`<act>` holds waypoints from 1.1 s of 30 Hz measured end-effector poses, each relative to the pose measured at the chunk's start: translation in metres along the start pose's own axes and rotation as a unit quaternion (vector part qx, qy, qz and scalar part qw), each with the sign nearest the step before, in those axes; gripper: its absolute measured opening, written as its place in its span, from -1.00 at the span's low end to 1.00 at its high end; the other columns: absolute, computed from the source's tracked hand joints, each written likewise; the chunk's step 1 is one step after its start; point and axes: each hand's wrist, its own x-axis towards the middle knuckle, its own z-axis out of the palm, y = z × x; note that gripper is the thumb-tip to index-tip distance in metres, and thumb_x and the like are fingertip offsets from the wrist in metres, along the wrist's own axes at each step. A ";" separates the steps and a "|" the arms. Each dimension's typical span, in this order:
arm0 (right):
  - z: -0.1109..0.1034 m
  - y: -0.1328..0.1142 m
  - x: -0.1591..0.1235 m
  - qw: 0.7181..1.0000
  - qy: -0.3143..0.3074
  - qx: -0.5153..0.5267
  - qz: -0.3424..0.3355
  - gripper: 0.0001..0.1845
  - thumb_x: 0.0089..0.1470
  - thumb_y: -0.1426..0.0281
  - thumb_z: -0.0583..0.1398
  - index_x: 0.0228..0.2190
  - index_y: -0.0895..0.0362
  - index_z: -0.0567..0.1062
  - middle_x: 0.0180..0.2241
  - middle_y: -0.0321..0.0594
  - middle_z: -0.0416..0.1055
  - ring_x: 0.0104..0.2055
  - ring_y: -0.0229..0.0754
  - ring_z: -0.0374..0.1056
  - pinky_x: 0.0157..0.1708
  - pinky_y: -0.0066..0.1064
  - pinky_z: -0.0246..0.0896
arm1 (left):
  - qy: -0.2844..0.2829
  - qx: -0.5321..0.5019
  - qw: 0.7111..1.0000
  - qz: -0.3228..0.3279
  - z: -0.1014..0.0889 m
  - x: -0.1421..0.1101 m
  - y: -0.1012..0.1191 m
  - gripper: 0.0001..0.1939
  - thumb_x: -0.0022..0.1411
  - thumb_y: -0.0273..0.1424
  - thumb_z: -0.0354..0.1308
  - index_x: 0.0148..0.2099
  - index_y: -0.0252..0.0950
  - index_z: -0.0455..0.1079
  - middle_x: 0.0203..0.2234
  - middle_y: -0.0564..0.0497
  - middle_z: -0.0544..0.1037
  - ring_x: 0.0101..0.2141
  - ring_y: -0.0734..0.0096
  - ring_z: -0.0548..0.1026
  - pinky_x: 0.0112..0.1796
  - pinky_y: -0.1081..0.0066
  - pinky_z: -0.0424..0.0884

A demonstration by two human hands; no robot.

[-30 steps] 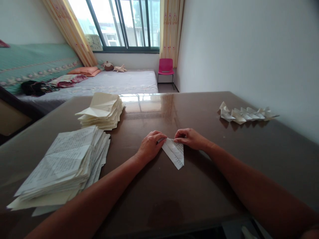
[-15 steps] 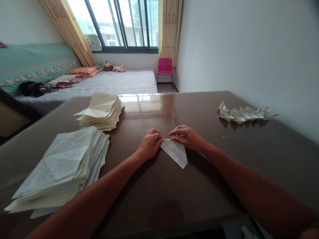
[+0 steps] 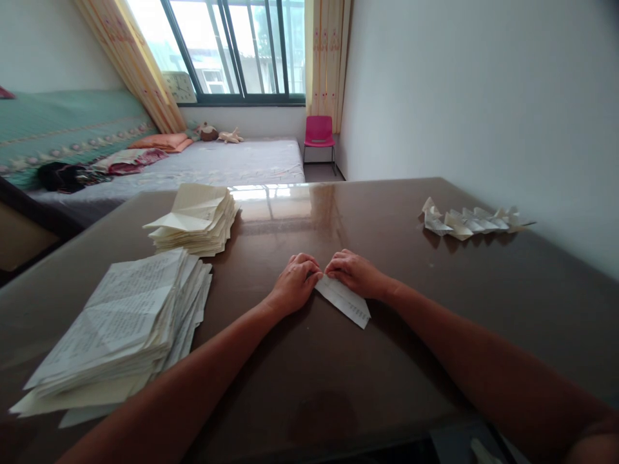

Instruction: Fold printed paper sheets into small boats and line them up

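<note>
A small folded sheet of paper with writing on it lies at the middle of the brown table, one end pointing toward me. My left hand pinches its far left corner between thumb and fingers. Close beside it, my right hand is closed on the paper's far upper edge, its fingers bent and covering part of the sheet. The two hands' fingertips nearly meet there.
To the left lie a stack of handwritten sheets and, behind it, a stack of cream paper. Several folded paper pieces stand in a row at the right. Past the table are a bed and a pink chair.
My right hand has moved left and closed on the paper's top edge, nearer my left hand. The visible part of the paper has become narrower.
</note>
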 end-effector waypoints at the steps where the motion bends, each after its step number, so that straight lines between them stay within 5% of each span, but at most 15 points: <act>1: 0.000 0.001 0.000 1.000 -0.004 -0.001 -0.002 -0.79 0.21 0.39 0.09 -0.32 0.13 0.53 -0.31 -0.17 0.44 -0.18 -0.18 0.26 -0.14 -0.37 0.15 | 0.000 0.000 1.000 -0.003 0.000 0.000 0.000 -0.87 0.22 -0.41 0.09 -0.34 -0.27 0.44 -0.25 -0.03 0.46 -0.15 0.29 0.38 -0.03 0.22 0.32; 13: -0.003 -0.002 -0.004 0.999 0.009 -0.013 -0.030 -0.82 0.15 0.29 0.18 -0.32 0.05 0.58 -0.31 -0.20 0.43 -0.19 -0.19 0.27 -0.17 -0.40 0.14 | -0.033 0.011 0.999 0.010 0.002 -0.001 -0.003 -0.84 0.24 -0.36 0.08 -0.35 -0.28 0.42 -0.23 -0.04 0.45 -0.14 0.28 0.38 -0.04 0.25 0.32; 21: -0.005 0.008 -0.002 0.988 0.020 0.055 0.144 -0.79 0.05 0.27 0.20 -0.40 0.12 0.59 -0.45 -0.25 0.51 -0.43 -0.26 0.34 -0.44 -0.47 0.12 | 0.026 -0.026 0.997 -0.063 0.002 -0.002 0.003 -0.76 0.27 -0.27 0.03 -0.09 -0.24 0.40 -0.15 -0.05 0.40 -0.15 0.34 0.42 -0.22 0.38 0.42; 33: -0.008 0.019 -0.002 0.954 0.114 0.194 0.197 -0.68 0.00 0.17 0.18 -0.45 0.19 0.52 -0.55 -0.28 0.40 -0.53 -0.31 0.22 -0.54 -0.50 0.08 | -0.008 0.006 0.998 -0.065 0.000 -0.006 0.013 -0.45 0.21 -0.17 0.10 0.17 -0.29 0.18 -0.13 -0.06 0.49 -0.08 0.23 0.40 -0.06 0.23 0.35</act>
